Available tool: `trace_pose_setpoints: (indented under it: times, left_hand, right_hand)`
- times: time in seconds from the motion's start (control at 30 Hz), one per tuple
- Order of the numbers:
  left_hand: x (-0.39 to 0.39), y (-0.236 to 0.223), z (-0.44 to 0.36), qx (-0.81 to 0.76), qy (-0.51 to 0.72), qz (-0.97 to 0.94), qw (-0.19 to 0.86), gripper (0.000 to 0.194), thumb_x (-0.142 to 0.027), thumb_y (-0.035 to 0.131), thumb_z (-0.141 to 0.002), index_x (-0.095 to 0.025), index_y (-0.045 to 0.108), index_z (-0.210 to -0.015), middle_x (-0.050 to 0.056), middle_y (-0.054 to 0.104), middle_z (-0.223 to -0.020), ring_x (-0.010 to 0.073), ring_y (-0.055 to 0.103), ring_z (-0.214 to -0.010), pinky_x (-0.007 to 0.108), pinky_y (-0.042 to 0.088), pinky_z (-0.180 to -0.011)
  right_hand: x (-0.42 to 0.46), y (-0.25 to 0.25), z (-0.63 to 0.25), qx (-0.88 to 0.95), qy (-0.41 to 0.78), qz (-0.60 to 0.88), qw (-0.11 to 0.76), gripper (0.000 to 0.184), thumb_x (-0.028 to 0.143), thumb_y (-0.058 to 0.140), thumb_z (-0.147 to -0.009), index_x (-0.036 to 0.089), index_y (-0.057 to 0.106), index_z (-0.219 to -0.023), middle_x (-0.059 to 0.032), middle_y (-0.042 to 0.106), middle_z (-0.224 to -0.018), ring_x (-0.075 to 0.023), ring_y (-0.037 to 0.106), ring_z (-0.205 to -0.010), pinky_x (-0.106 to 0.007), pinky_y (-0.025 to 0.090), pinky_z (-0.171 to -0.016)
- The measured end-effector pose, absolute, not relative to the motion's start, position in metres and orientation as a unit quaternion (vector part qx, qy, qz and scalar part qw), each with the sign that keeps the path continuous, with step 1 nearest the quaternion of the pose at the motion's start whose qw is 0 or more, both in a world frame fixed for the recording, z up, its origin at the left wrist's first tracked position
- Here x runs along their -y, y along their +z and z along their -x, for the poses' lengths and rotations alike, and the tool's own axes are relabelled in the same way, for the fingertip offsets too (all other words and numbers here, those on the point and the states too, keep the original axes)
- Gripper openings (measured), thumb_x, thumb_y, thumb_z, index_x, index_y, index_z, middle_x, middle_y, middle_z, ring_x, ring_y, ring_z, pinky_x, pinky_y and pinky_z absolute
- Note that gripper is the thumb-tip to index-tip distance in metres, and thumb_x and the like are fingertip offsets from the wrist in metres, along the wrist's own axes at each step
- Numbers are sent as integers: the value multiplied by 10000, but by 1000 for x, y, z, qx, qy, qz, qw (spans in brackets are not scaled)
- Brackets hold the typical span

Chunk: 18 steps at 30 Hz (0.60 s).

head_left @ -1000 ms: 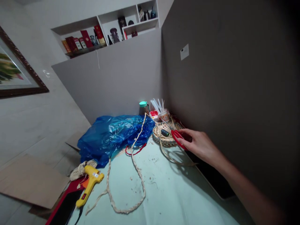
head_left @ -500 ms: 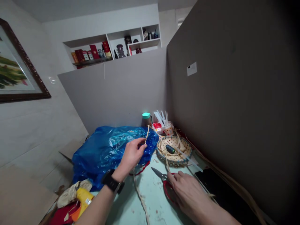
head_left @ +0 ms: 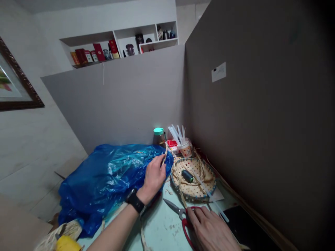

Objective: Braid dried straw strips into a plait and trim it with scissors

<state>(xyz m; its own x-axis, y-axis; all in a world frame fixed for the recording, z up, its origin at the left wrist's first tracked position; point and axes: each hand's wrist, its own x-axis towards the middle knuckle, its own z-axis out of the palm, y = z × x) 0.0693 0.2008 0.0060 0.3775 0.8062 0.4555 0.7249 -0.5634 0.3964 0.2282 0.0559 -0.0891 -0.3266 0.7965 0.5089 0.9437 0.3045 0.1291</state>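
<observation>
My left hand, with a dark watch on the wrist, reaches beside the blue plastic bag. Its thumb and fingers pinch a pale braided cord. My right hand lies low over the red-handled scissors, fingers curled on the upper handle; the blades point up and left on the table. A pale strand runs from the woven basket to the right fingertips and under that hand. In the basket are a dark thread spool and loose strands. A translucent stick leans across its rim.
Behind the basket stand a paper cup of white sticks and a jar with a turquoise lid. A yellow glue gun shows at lower left. A black flat device lies right. Grey partitions enclose the table.
My right hand has brought the scissors down from over the basket to the table. My left hand has come into view, taken hold of the braided cord and moved slightly farther up it.
</observation>
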Motion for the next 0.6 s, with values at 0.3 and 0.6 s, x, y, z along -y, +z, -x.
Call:
trace_pose_setpoints:
  times: [0.3,0.6]
  left_hand:
    - [-107,-19,-82,-296,113,-943,100,237,-175,374,-926,-189,579,-1044,93,685,-970,238,633,-880,349,515,-784]
    - [-103,-20,-68,-407,-5,-911,63,535,-13,377,-799,-86,437,-1325,173,662,-988,297,626,-891,436,499,-790]
  right_hand:
    - [-68,-77,-236,749,-223,599,173,339,56,561,-671,132,714,-965,-103,738,-897,-261,674,-839,-357,548,-763]
    - [-55,-85,-243,772,-312,520,191,442,1,416,-734,81,703,-1060,-145,737,-1067,-257,695,-958,-371,580,-837]
